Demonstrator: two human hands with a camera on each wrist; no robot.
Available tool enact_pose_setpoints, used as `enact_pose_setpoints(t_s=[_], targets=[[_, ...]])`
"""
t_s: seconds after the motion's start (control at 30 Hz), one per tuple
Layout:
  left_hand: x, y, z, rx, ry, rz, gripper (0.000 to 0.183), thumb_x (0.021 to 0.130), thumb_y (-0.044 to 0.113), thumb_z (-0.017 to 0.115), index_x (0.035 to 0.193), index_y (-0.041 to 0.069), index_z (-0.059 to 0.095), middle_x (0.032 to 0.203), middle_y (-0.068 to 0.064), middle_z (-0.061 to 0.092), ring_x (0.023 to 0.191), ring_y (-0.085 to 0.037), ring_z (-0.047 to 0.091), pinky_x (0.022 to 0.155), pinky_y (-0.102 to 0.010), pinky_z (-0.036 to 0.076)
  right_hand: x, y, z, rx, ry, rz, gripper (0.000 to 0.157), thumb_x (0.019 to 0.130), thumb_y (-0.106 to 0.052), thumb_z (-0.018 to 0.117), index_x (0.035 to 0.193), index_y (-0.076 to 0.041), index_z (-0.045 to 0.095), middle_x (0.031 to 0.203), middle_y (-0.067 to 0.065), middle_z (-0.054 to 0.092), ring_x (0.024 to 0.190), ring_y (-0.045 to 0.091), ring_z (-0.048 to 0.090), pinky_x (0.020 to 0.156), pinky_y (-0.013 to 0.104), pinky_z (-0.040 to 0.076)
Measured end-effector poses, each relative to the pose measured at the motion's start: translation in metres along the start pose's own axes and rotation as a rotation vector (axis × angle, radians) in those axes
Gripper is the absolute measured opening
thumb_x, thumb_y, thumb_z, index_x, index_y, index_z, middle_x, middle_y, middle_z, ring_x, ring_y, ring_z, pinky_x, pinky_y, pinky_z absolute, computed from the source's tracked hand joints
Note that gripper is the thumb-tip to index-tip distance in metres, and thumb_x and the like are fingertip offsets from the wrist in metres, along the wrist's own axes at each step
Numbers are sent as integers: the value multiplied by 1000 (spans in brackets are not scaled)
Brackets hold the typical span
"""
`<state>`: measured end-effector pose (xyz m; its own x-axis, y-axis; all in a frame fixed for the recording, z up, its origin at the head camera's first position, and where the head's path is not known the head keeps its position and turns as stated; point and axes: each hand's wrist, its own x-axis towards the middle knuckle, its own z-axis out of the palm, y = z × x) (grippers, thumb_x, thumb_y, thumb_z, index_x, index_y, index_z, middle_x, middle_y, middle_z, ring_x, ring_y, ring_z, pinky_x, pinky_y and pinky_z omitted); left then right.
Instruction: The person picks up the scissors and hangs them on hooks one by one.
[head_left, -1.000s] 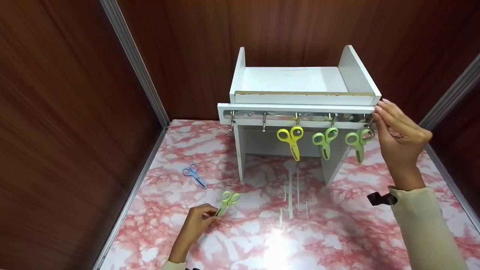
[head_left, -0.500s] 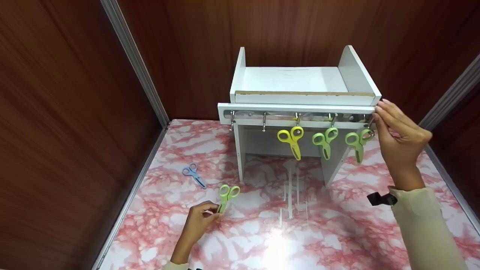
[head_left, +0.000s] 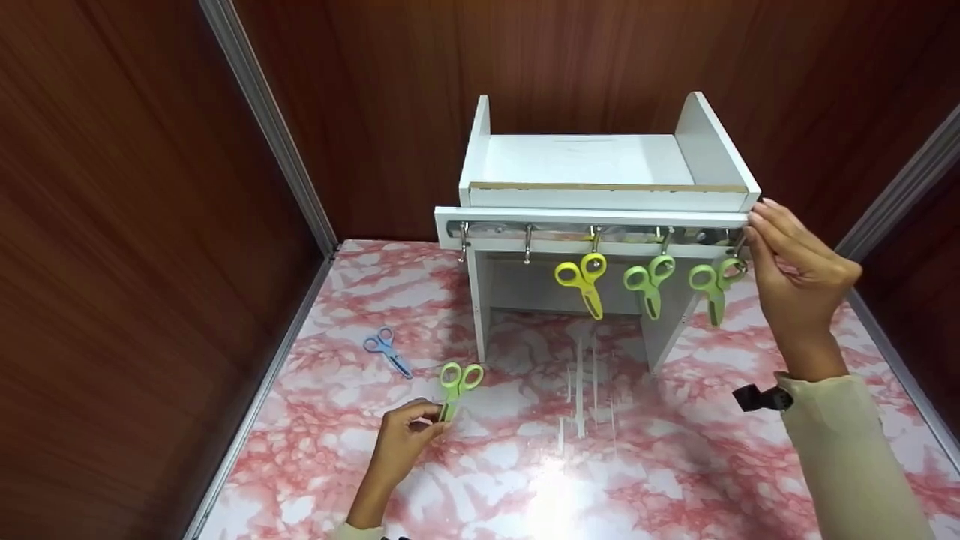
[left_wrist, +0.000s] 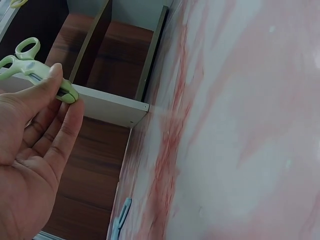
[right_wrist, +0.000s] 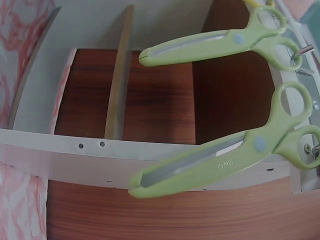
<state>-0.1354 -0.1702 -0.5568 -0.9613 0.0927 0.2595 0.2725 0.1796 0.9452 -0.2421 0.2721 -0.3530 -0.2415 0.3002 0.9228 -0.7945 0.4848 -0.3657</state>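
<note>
My left hand pinches a pair of green scissors by the blade end, handle loops up, in front of the rack's left leg. In the left wrist view the thumb and fingers grip the tips of these scissors. My right hand holds the right end of the white hook rail. From the rail's hooks hang yellow scissors and two green pairs, the middle scissors and the right-end scissors. The right wrist view shows both green pairs close up, but not the hand.
Blue scissors lie on the red-and-white marbled table, left of the white shelf unit. Two bare hooks, one a left-end hook, are on the rail. Dark wood panels enclose the back and sides.
My left hand has lifted the green scissors slightly and moved them a little right and toward the shelf, turning the loops more upright. The right hand stays at the rail's end.
</note>
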Motion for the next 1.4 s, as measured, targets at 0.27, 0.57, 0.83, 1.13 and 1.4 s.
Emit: enact_pose_setpoints(t_s=[0.27,0.57,0.83,1.13,1.4], targets=[[1,7,4,-26,18,25,12,84,-9,77,96,-9,74,91,-20,71,85,-14,67,71,-34,62,-1,1,1,-6,13,-11,15,76,18,79,86,8,79,94,27,74,99,39,73,94,37,58],[2,-2,15,-9,71,49,12,82,-7,79,94,-4,76,88,-17,71,83,-12,67,69,-36,63,0,0,1,-3,18,-14,14,76,17,80,86,8,79,93,27,73,99,38,73,94,38,58],[1,2,23,-44,70,32,13,82,-8,78,94,-2,77,87,-13,71,83,-12,67,71,-39,63,0,0,1,-12,13,-16,15,76,17,79,88,7,79,95,27,74,99,41,73,94,38,58],[1,17,29,-78,75,59,11,81,-8,79,92,-4,76,86,-16,71,82,-14,68,70,-41,63,0,1,2,-14,13,-10,15,76,17,80,88,7,79,95,27,74,100,37,73,95,38,58],[3,27,31,-67,56,67,8,86,1,78,93,-2,76,88,-12,71,83,-15,68,72,-37,63,-1,2,1,1,16,-7,15,76,18,79,87,8,79,95,28,73,99,40,73,94,38,58]])
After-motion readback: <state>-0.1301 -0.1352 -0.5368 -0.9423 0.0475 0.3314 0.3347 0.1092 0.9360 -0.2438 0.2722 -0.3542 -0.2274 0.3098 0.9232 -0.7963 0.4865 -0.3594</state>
